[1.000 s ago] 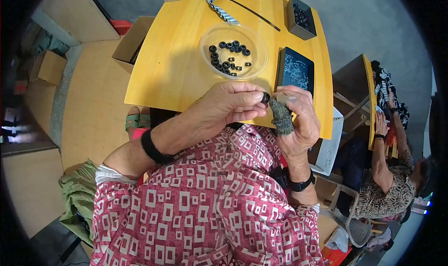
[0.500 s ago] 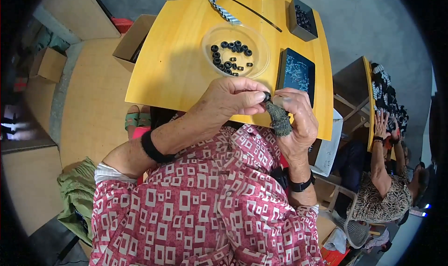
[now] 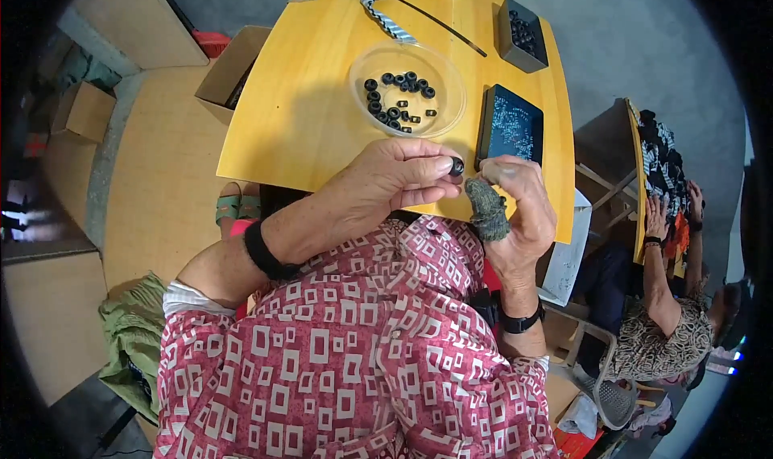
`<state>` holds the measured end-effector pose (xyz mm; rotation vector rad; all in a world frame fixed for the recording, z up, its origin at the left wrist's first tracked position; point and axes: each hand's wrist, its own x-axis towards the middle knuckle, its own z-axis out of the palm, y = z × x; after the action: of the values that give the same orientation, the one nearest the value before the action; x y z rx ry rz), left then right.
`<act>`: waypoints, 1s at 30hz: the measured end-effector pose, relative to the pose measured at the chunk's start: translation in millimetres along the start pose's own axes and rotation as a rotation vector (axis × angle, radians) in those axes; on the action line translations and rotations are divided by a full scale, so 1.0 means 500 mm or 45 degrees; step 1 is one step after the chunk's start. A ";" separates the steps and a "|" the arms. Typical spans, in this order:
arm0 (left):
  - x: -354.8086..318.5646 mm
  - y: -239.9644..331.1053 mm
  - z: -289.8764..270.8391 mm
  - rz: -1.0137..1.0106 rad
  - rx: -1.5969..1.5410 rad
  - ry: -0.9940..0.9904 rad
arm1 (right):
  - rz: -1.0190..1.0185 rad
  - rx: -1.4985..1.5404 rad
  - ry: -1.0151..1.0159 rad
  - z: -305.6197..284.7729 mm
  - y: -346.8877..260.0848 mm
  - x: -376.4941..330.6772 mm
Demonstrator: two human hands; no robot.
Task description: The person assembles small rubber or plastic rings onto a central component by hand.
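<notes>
My left hand (image 3: 394, 173) pinches a round black bead (image 3: 456, 167) between thumb and forefinger, over the table's near edge. Just right of it is my right hand (image 3: 519, 205), its fingers curled in. A dark grey-green knitted finger cover (image 3: 486, 209) sits on one of its fingers. Whatever lies between those fingertips, if anything, is too small to make out. Beyond my hands a clear round plastic bowl (image 3: 452, 114) holds several black ring-shaped beads (image 3: 374, 106) and a few small black pieces with light centres (image 3: 431, 113).
On the yellow table (image 3: 298, 121) lie a dark tray (image 3: 484, 133) of tiny light bits, a grey box (image 3: 523, 59) of dark beads and a braided cord (image 3: 388, 20) with a black rod. A cardboard box (image 3: 216, 79) stands left. At right, another person's hands (image 3: 656, 217) rest on black-and-white items.
My hands have drawn apart slightly. The black bead now shows clearly in my left fingertips, and my right hand has shifted a little right and down. The other person's hands have moved apart.
</notes>
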<state>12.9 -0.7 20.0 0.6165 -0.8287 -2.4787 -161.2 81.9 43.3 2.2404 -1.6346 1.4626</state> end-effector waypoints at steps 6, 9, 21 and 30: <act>0.001 -0.012 -0.015 0.027 -0.036 -0.050 | -0.266 -0.185 -0.114 0.012 -0.002 0.007; -0.003 -0.015 -0.015 0.015 0.038 -0.045 | -0.254 -0.187 -0.130 0.012 -0.013 0.010; -0.055 0.019 -0.048 0.101 0.105 -0.059 | -0.163 0.118 -0.315 0.026 -0.031 0.050; -0.101 0.109 -0.056 0.306 0.157 0.118 | 0.017 -0.202 -0.553 0.044 0.067 0.176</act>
<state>83.1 -25.0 48.2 0.6293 -0.9643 -2.1797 -169.8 -9.6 73.8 2.5817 -1.7914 0.8456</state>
